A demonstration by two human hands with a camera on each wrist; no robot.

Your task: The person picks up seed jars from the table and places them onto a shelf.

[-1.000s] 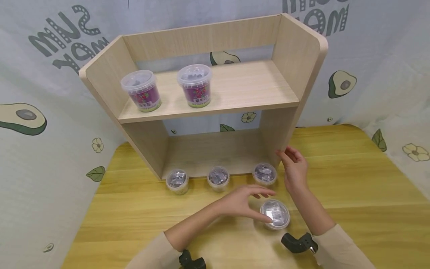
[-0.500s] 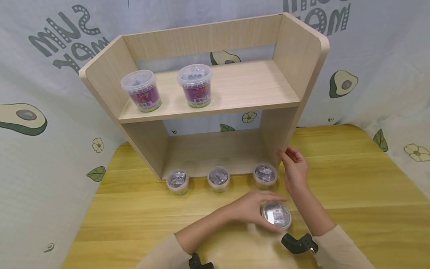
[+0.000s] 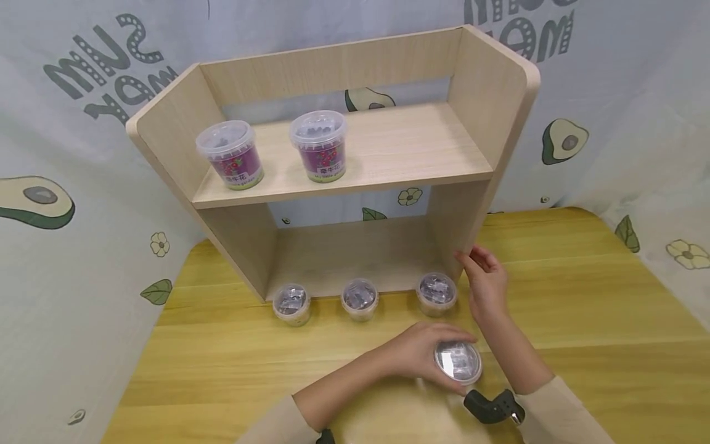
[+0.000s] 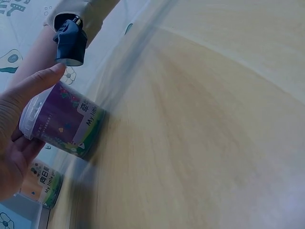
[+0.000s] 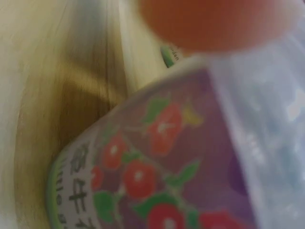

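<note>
My left hand (image 3: pixel 424 351) grips a round plastic tub (image 3: pixel 458 362) with a clear lid, thumb on the near side and fingers on the far side. In the left wrist view the tub shows a purple label (image 4: pixel 71 119). Farther back, my right hand (image 3: pixel 488 283) holds the lower front edge of the wooden shelf's right side panel (image 3: pixel 470 203), thumb at the front edge and fingers on the outer side. The right wrist view shows the purple flower label (image 5: pixel 143 167) up close, with a blurred finger above.
Three lidded tubs stand in a row before the shelf: left (image 3: pixel 291 304), middle (image 3: pixel 359 299), right (image 3: pixel 436 294). Two purple-labelled tubs, one left (image 3: pixel 232 154) and one nearer the middle (image 3: pixel 320 146), sit on the upper board (image 3: pixel 410 139). Everything stands on a wooden table (image 3: pixel 222 370).
My left hand has moved right and slightly toward me, and its fingers have closed round the tub. My right hand has stayed at the shelf's side panel.
</note>
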